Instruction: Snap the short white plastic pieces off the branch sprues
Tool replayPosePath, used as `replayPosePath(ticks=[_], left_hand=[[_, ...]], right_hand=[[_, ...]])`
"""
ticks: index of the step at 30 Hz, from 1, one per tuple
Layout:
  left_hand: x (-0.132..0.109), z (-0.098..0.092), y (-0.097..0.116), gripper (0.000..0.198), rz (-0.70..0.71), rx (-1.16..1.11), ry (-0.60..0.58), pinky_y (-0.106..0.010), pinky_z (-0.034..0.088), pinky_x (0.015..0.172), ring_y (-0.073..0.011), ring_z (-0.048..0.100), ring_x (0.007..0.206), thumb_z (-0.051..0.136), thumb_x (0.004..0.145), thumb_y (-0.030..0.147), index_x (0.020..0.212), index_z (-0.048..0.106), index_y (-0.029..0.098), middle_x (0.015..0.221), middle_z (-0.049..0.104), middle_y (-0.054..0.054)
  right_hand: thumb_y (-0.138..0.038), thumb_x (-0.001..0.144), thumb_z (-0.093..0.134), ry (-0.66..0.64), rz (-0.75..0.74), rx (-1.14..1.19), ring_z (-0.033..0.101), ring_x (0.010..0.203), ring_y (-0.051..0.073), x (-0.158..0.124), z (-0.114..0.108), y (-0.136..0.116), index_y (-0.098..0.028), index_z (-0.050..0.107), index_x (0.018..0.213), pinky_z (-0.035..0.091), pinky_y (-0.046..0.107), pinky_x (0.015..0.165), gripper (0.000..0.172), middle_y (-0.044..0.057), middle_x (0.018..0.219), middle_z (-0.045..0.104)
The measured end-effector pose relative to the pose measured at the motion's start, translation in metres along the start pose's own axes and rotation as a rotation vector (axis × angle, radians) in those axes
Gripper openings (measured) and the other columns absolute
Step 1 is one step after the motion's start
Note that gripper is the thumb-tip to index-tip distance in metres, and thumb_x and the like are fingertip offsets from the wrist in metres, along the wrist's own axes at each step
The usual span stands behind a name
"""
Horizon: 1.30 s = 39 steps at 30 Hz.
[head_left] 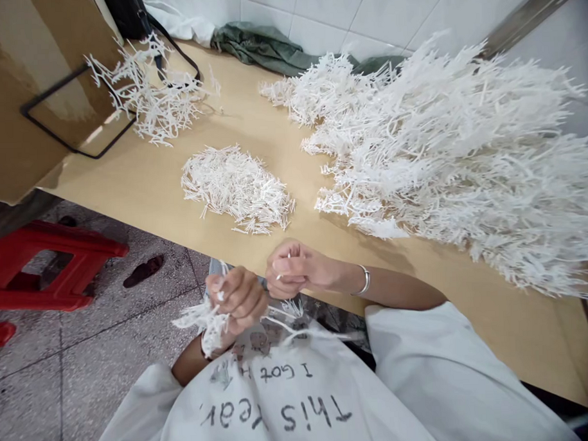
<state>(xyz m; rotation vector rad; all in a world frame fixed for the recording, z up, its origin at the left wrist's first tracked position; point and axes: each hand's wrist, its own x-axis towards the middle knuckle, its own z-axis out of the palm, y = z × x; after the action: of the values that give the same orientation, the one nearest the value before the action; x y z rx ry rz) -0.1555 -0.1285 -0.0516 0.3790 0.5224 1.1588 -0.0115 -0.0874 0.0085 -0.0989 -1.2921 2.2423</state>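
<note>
My left hand (239,298) is closed around a branched white plastic sprue (203,320) that sticks out below and to the left of the fist, close to my chest. My right hand (290,269) is pinched shut on small white plastic sticks right beside the left hand, at the table's near edge. A low heap of loose white sticks (237,187) lies on the tan table (143,181) just beyond my hands. A huge pile of white sprues (456,157) fills the right side of the table.
A smaller heap of stripped sprue frames (149,97) lies at the far left by a cardboard box (24,95) with a black wire frame. Green cloth (263,48) rests against the tiled wall. A red plastic stool (49,267) stands on the floor at left.
</note>
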Motion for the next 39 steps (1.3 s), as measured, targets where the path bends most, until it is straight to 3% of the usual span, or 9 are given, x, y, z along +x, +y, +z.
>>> replayPosePath(ticks=[3,9,16,18,21,25,29,35,39], left_hand=[[-0.003,0.001,0.015,0.072,0.145,-0.106,-0.015,-0.019,0.002,0.021,-0.0013,-0.008,0.023,0.065,0.066,0.049,0.038,0.006,0.02,0.025,-0.012,0.013],[-0.002,0.02,0.028,0.047,-0.015,-0.081,-0.033,-0.018,0.018,0.031,-0.0036,0.006,0.03,0.061,0.079,0.031,0.042,0.035,0.018,0.032,0.01,0.011],[0.004,0.022,0.015,0.033,0.192,0.079,0.057,-0.021,0.02,0.038,-0.0055,0.018,0.037,0.06,0.081,0.047,0.073,0.07,0.017,0.041,0.025,0.008],[0.005,0.02,0.013,0.029,0.217,0.146,0.067,-0.02,0.02,0.039,-0.0049,0.02,0.038,0.059,0.083,0.043,0.079,0.071,0.017,0.043,0.028,0.007],[0.003,0.017,0.011,0.024,0.295,0.256,0.127,-0.02,0.021,0.042,-0.0041,0.023,0.04,0.058,0.086,0.036,0.081,0.071,0.016,0.046,0.028,0.007],[0.0,0.018,0.008,0.023,0.413,0.389,0.251,-0.02,0.023,0.044,-0.004,0.026,0.043,0.058,0.086,0.035,0.081,0.07,0.015,0.048,0.03,0.007],[0.0,0.023,0.006,0.025,0.471,0.449,0.351,-0.021,0.021,0.043,-0.0045,0.025,0.042,0.062,0.083,0.039,0.078,0.069,0.015,0.047,0.028,0.007],[0.001,0.022,0.004,0.029,0.556,0.613,0.484,-0.02,0.023,0.04,-0.005,0.032,0.041,0.059,0.083,0.043,0.079,0.069,0.016,0.049,0.04,0.005],[0.0,0.019,0.007,0.035,0.619,0.542,0.433,-0.02,0.024,0.037,-0.0047,0.033,0.038,0.06,0.08,0.047,0.065,0.066,0.016,0.047,0.042,0.005]], right_hand=[[-0.037,0.094,0.047,0.13,-0.035,-0.381,0.028,0.047,0.004,0.002,-0.007,-0.007,-0.017,0.038,0.06,0.024,0.021,0.047,0.04,-0.007,0.055,0.03],[-0.038,0.096,0.038,0.564,-0.04,-1.302,0.031,0.051,0.007,0.008,-0.037,-0.026,-0.017,0.038,0.063,0.025,0.023,0.053,0.039,-0.005,0.056,0.031],[-0.029,0.091,0.046,0.608,0.023,-1.969,0.048,0.079,0.019,0.005,-0.074,-0.027,-0.016,0.05,0.084,0.035,0.032,0.074,0.015,0.007,0.083,0.055],[-0.031,0.09,0.048,0.631,0.023,-1.988,0.048,0.085,0.022,0.005,-0.071,-0.026,-0.015,0.051,0.094,0.037,0.035,0.078,0.016,0.009,0.092,0.056],[-0.037,0.091,0.047,0.639,-0.147,-1.857,0.05,0.084,0.02,0.006,-0.049,-0.028,-0.016,0.051,0.096,0.038,0.034,0.079,0.022,0.008,0.089,0.057],[-0.051,0.092,0.043,0.334,-0.299,-1.584,0.045,0.058,0.01,0.004,-0.009,-0.026,-0.018,0.044,0.063,0.036,0.027,0.066,0.043,-0.003,0.058,0.049],[-0.068,0.077,0.052,0.191,-0.341,-1.682,0.04,0.054,0.008,-0.003,0.014,-0.011,-0.017,0.041,0.057,0.031,0.027,0.061,0.055,-0.004,0.054,0.046],[-0.035,0.088,0.053,0.229,-0.33,-1.778,0.043,0.056,0.01,-0.003,0.016,0.001,-0.017,0.047,0.059,0.033,0.025,0.061,0.035,-0.002,0.056,0.051],[-0.023,0.086,0.049,0.283,-0.282,-1.651,0.046,0.064,0.011,-0.001,0.012,-0.006,-0.016,0.05,0.071,0.036,0.025,0.064,0.016,0.0,0.066,0.053]])
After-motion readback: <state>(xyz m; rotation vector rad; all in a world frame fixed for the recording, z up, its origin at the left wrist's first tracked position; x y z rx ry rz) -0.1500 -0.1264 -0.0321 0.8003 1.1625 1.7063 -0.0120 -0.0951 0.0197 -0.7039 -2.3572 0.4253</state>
